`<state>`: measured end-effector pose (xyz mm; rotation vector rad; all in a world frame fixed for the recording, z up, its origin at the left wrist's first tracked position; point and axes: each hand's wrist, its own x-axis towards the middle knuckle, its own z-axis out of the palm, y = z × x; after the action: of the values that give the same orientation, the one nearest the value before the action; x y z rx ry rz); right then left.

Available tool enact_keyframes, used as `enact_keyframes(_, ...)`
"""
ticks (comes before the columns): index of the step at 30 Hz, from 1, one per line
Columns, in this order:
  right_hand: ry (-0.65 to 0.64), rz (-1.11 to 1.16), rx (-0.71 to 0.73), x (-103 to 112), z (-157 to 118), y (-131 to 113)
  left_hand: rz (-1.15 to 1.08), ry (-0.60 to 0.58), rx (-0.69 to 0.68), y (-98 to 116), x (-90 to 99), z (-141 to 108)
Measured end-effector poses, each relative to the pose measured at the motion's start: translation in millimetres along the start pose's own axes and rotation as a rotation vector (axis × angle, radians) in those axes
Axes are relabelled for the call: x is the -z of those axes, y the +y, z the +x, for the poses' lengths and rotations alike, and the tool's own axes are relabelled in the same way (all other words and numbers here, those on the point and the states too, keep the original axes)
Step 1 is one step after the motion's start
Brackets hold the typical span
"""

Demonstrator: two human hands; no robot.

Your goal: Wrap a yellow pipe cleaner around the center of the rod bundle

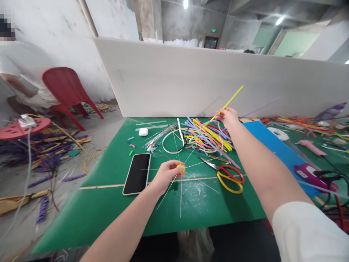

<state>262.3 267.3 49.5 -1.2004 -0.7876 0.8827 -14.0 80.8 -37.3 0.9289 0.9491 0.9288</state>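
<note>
Left hand (166,174) near centre, pinching yellow piece (180,167) at fingertips, thin wires (180,196) fanning out below | scissors (227,174) just right | right hand (228,116) far, over straw pile (207,136), pinching yellow straw (231,99) slanting up-right from fingers.

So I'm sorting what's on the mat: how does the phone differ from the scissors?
The phone is a flat black slab with a pale rim; the scissors have metal blades and looped handles, one red and one yellow. The phone lies left of the left hand, the scissors to its right. Both lie flat on the green mat, untouched.
</note>
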Motion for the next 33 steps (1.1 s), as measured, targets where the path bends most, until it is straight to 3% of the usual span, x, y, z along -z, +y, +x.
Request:
enact_keyframes(8,-0.084,0.072,0.1,-14.4,-9.4,-7.0,-0.037,-0.009,0.015,-3.9,3.5,2.0)
enact_keyframes(11,-0.106,-0.001,0.189,-20.5,-19.1,-12.7,-0.057,-0.016,0.008,-4.5,5.1,2.3)
enact_keyframes(15,-0.141,-0.292,0.399,-26.1,-48.0,-22.0,-0.065,0.033,0.005,-2.0,4.7,1.5)
enact_keyframes(18,-0.286,-0.299,0.409,-26.8,-81.3,-26.5,-0.068,0.059,0.006,0.5,5.3,0.7)
enact_keyframes(21,-0.429,-0.24,0.288,-23.3,-113.8,-20.4,-0.086,0.064,-0.007,1.5,6.8,0.5)
enact_keyframes(27,-0.523,-0.226,-0.097,-5.0,-163.2,25.1,-0.123,0.05,-0.031,0.0,7.2,0.8)
enact_keyframes(30,-0.813,-0.227,-0.312,2.5,-183.1,44.8,-0.134,0.058,-0.049,-1.0,6.5,0.9)
enact_keyframes(33,-0.868,-0.235,-0.3,3.0,-195.0,55.1,-0.128,0.04,-0.045,-2.1,5.3,0.7)
